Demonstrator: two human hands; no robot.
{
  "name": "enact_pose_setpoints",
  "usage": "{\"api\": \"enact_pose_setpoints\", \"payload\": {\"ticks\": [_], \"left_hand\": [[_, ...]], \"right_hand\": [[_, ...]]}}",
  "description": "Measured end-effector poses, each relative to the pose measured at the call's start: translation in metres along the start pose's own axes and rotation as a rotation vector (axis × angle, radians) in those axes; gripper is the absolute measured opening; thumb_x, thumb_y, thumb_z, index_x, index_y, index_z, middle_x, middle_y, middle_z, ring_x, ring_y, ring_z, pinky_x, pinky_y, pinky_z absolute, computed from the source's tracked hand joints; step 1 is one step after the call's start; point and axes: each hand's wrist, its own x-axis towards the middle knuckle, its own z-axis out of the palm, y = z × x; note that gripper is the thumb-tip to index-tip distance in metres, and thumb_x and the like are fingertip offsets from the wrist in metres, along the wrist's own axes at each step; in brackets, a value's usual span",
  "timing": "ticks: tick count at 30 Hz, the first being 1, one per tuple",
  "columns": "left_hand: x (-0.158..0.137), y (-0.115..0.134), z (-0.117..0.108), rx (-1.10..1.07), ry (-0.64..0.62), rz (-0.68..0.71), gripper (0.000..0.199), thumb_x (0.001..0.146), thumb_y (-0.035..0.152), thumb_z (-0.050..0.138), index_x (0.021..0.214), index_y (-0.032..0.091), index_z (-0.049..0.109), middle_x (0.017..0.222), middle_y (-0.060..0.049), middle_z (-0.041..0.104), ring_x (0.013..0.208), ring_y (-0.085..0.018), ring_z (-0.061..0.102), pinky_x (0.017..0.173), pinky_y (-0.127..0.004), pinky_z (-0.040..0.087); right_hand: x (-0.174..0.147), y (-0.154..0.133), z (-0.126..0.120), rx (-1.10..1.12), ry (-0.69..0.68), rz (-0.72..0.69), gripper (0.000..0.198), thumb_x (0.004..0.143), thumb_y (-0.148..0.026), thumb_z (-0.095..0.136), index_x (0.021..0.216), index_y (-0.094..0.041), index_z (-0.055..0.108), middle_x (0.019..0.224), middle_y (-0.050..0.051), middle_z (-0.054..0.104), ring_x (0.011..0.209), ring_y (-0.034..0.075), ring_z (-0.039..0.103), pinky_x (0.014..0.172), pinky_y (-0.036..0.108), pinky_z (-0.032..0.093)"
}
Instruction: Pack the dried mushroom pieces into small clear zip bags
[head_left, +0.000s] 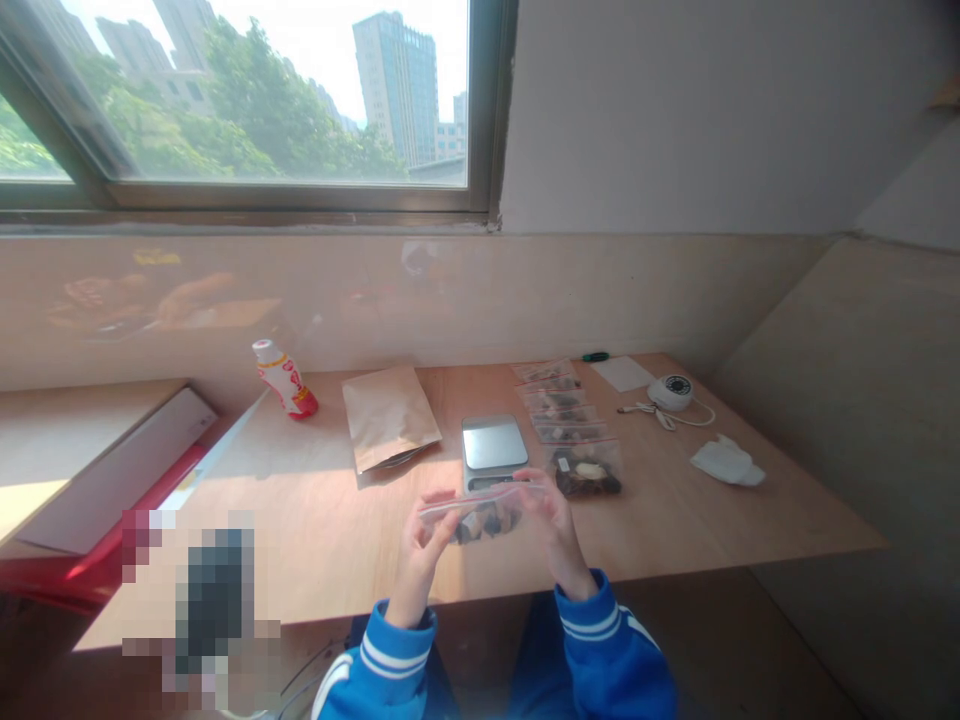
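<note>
A clear zip bag (489,522) with brown and dark pieces inside hangs between my hands, over the front of the table. My left hand (427,535) pinches its top left corner. At the right end of the red zip line, my right hand (551,515) grips the bag too. Just behind it sits a kitchen scale (495,445) with a bare silver plate; the bag partly hides its display. To the right of the scale, a filled zip bag (589,470) with dark pieces and one pale piece lies in front of several similar bags (559,400) in an overlapping row.
A brown paper pouch (391,418) and a red-and-white bottle (285,380) stand left of the scale. At the right are a white round device with a cable (670,393), a crumpled tissue (727,460), white paper (622,373) and a green-handled tool (596,357). A blurred patch covers the left front.
</note>
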Motion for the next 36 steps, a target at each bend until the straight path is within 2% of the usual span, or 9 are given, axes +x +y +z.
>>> {"api": "enact_pose_setpoints", "payload": {"ticks": [3,6,9,12,16,19,29,36], "left_hand": [[0.001,-0.004,0.001,0.016,-0.009,0.027,0.030,0.067,0.041,0.073,0.082,0.015,0.070,0.087,-0.007,0.068,0.081,-0.020,0.064,0.069,-0.027,0.053],[0.002,-0.010,0.001,0.012,0.039,0.012,0.027,0.066,0.040,0.074,0.074,0.014,0.071,0.079,-0.006,0.067,0.076,-0.019,0.064,0.067,-0.028,0.053],[0.003,-0.012,0.000,-0.013,0.095,-0.021,0.028,0.064,0.039,0.076,0.075,0.014,0.071,0.081,-0.006,0.068,0.081,-0.020,0.065,0.073,-0.030,0.053],[0.002,-0.009,-0.002,-0.017,0.089,-0.022,0.027,0.063,0.038,0.076,0.075,0.014,0.071,0.084,-0.006,0.069,0.084,-0.021,0.065,0.077,-0.031,0.053],[0.002,-0.004,-0.001,-0.015,0.052,-0.015,0.029,0.063,0.038,0.076,0.078,0.014,0.071,0.086,-0.007,0.070,0.084,-0.022,0.066,0.074,-0.030,0.054],[0.001,-0.004,0.000,-0.022,0.094,-0.014,0.029,0.064,0.038,0.076,0.079,0.014,0.070,0.084,-0.007,0.070,0.081,-0.021,0.067,0.072,-0.030,0.054],[-0.001,-0.004,0.002,-0.018,0.131,-0.026,0.025,0.067,0.035,0.074,0.078,0.013,0.070,0.078,-0.007,0.072,0.080,-0.021,0.067,0.075,-0.031,0.054],[0.000,-0.006,0.003,-0.018,0.068,-0.002,0.026,0.067,0.037,0.074,0.076,0.013,0.068,0.076,-0.005,0.069,0.075,-0.019,0.065,0.069,-0.028,0.053]], "right_hand": [[-0.001,-0.001,0.002,-0.003,-0.036,0.023,0.032,0.081,-0.041,0.063,0.107,-0.023,0.056,0.099,0.008,0.073,0.094,0.023,0.068,0.085,0.036,0.052],[0.001,0.001,0.003,-0.051,-0.032,0.025,0.026,0.078,-0.040,0.067,0.095,-0.020,0.063,0.096,0.008,0.073,0.092,0.023,0.068,0.084,0.036,0.053],[0.003,0.003,0.004,-0.077,-0.020,0.019,0.024,0.076,-0.041,0.068,0.086,-0.019,0.066,0.093,0.009,0.074,0.089,0.024,0.069,0.081,0.038,0.054],[0.004,0.004,0.004,-0.091,-0.011,0.022,0.025,0.075,-0.042,0.069,0.084,-0.018,0.067,0.091,0.009,0.074,0.089,0.024,0.069,0.082,0.038,0.054],[0.004,0.004,0.004,-0.137,0.028,0.008,0.024,0.074,-0.042,0.069,0.082,-0.019,0.067,0.083,0.006,0.073,0.080,0.021,0.069,0.073,0.033,0.055],[0.004,0.004,0.003,-0.168,0.037,-0.004,0.023,0.074,-0.041,0.069,0.081,-0.019,0.067,0.079,0.004,0.071,0.074,0.018,0.067,0.069,0.029,0.055],[0.002,0.002,0.006,-0.343,0.096,-0.095,0.019,0.078,-0.038,0.065,0.076,-0.019,0.068,0.076,0.004,0.069,0.076,0.020,0.065,0.071,0.031,0.052],[0.001,-0.003,0.005,-0.263,0.083,-0.079,0.021,0.079,-0.040,0.064,0.075,-0.020,0.063,0.077,0.005,0.070,0.075,0.021,0.065,0.070,0.032,0.053]]}}
